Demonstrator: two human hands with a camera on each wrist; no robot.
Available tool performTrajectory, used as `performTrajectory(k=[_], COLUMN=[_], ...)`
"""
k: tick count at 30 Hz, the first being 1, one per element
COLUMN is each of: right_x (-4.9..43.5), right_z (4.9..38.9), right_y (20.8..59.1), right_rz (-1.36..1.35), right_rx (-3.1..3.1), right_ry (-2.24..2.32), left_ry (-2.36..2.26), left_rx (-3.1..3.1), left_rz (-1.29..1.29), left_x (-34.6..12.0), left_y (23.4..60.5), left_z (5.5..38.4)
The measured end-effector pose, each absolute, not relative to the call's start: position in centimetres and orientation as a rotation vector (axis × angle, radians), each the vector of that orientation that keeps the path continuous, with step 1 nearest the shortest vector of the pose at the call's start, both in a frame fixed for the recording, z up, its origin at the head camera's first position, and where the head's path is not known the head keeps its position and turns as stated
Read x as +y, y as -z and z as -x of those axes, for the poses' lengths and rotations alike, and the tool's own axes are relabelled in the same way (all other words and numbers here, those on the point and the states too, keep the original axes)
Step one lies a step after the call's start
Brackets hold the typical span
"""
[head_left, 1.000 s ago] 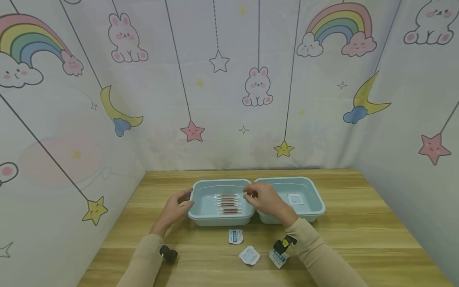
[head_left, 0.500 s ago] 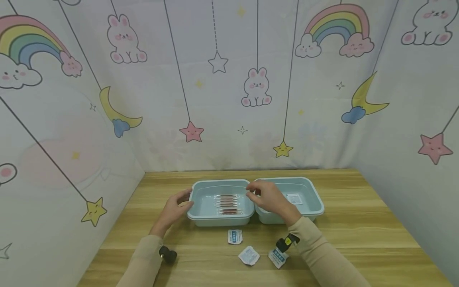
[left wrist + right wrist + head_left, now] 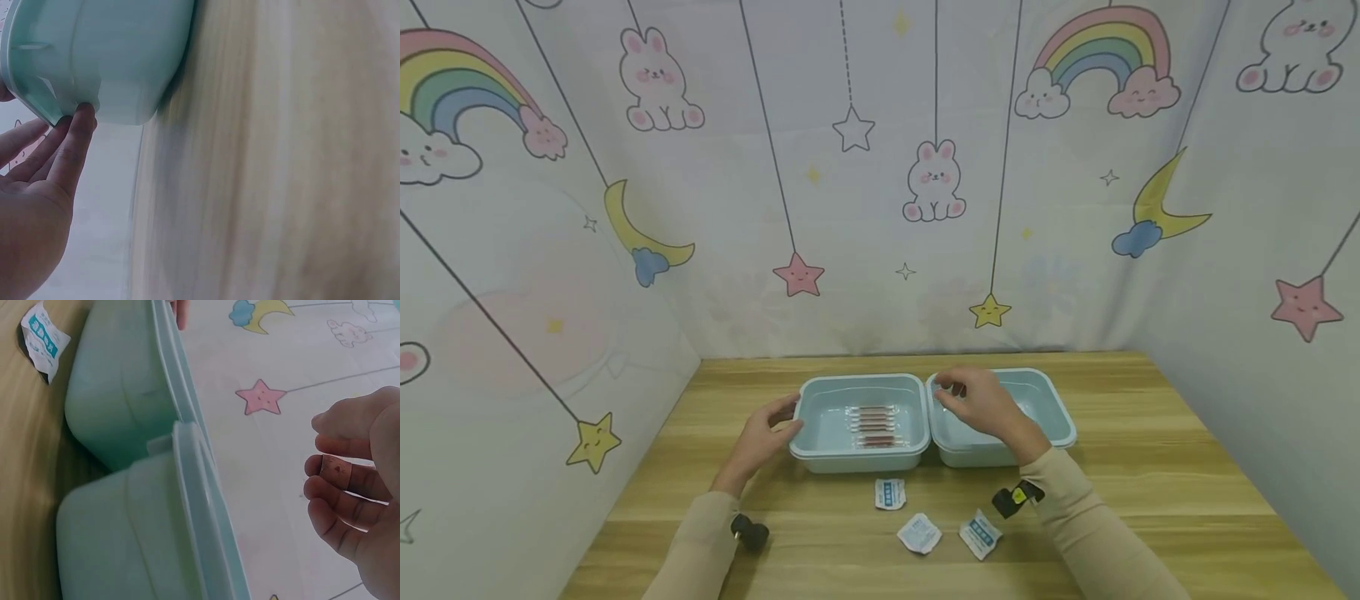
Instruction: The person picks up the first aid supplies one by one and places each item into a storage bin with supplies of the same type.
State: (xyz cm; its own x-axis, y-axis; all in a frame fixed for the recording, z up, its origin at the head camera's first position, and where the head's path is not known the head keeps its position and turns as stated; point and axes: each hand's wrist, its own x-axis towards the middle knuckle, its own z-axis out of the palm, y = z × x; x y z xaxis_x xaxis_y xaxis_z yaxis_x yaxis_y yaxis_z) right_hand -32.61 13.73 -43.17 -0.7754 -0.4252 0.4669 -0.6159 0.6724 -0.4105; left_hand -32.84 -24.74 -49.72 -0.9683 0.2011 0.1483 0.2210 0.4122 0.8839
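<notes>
My left hand (image 3: 767, 437) rests against the left end of a pale blue-green plastic tub (image 3: 827, 454); in the left wrist view its fairly straight fingers (image 3: 72, 150) touch the tub's outer wall. Inside that tub, several thin swabs (image 3: 874, 427) with reddish-brown shafts lie in a row in clear wrapping. Over the left part of a matching second tub (image 3: 1060, 417), my right hand (image 3: 988, 404) hovers with loosely bent fingers. Nothing shows between them in the right wrist view, where a patterned strip (image 3: 336, 472) circles one finger. The hand and wrist hide part of the second tub's inside.
On the wooden table (image 3: 1150, 500) in front of the tubs lie three small white packets: one with blue print (image 3: 890, 494), a paler packet (image 3: 919, 533), and another blue-printed packet (image 3: 980, 534) near my right wrist. A cartoon-printed curtain (image 3: 865, 317) stands behind.
My right hand has shifted right, from the gap between the tubs to over the right tub. A white packet seen in that tub earlier is now hidden. The left hand stays put.
</notes>
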Motion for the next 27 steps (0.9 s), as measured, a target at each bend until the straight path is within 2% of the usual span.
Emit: performTrajectory(k=[14, 27], right_x=[17.3, 19.2], right_z=[32.6, 32.3], right_y=[42.5, 42.0], right_rz=[-0.722, -0.654], right_rx=[-2.466, -2.473], right_ry=[-0.817, -0.843], left_ry=[1.640, 1.663], left_rx=[-2.616, -2.637], left_rz=[0.353, 0.358], left_x=[-25.3, -24.8], left_y=[51.2, 49.9], left_z=[33.8, 33.0])
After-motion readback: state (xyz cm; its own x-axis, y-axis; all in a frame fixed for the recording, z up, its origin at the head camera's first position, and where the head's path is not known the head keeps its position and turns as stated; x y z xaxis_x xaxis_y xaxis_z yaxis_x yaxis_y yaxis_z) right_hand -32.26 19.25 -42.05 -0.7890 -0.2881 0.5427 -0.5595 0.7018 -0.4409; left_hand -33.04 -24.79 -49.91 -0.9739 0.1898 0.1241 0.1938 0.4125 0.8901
